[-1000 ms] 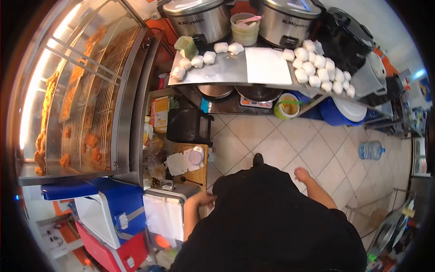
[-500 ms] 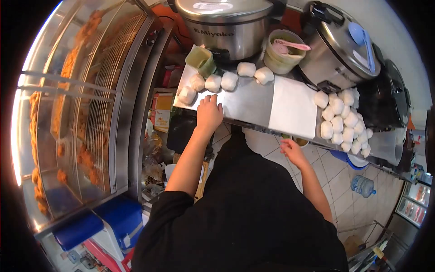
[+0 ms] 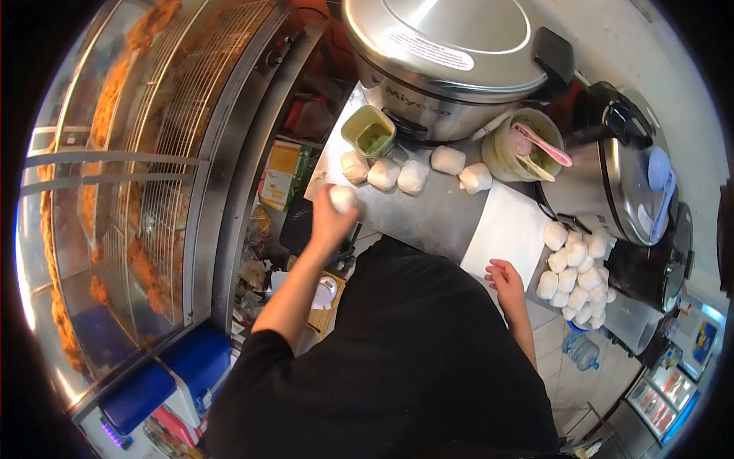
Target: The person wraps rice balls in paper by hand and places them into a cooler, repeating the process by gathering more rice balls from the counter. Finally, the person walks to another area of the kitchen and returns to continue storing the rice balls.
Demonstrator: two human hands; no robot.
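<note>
Far left: warmer case (image 3: 145, 176), fried pieces on its racks behind glass. Next, left hand (image 3: 329, 218) has its fingers curled round a white bundle (image 3: 343, 199), at the bench's (image 3: 428, 218) near-left corner. Bundle sits at the fingertip side; long axis unreadable (fingers cover much of it, some blur), can't tell if it's off the metal.

Key relation: the bundle row (image 3: 414, 177) lies beyond and to the right of left hand, left end just beside it; right hand is well apart. Row bundles are squat, no strong long axis.

Green container (image 3: 369, 131) behind the row's left end: uncovered, darker green inside, contents unclear. Big cooker (image 3: 451, 69) behind: lid down, contents hidden. Tub (image 3: 520, 145) right of it: pink spoon (image 3: 547, 147) leaning out over the rim.

Then white sheet (image 3: 501, 229), flat; right hand (image 3: 505, 283) at its near edge, fingers loosely spread, holding nothing. Bundle pile (image 3: 577, 271) further right, nearer right hand.
</note>
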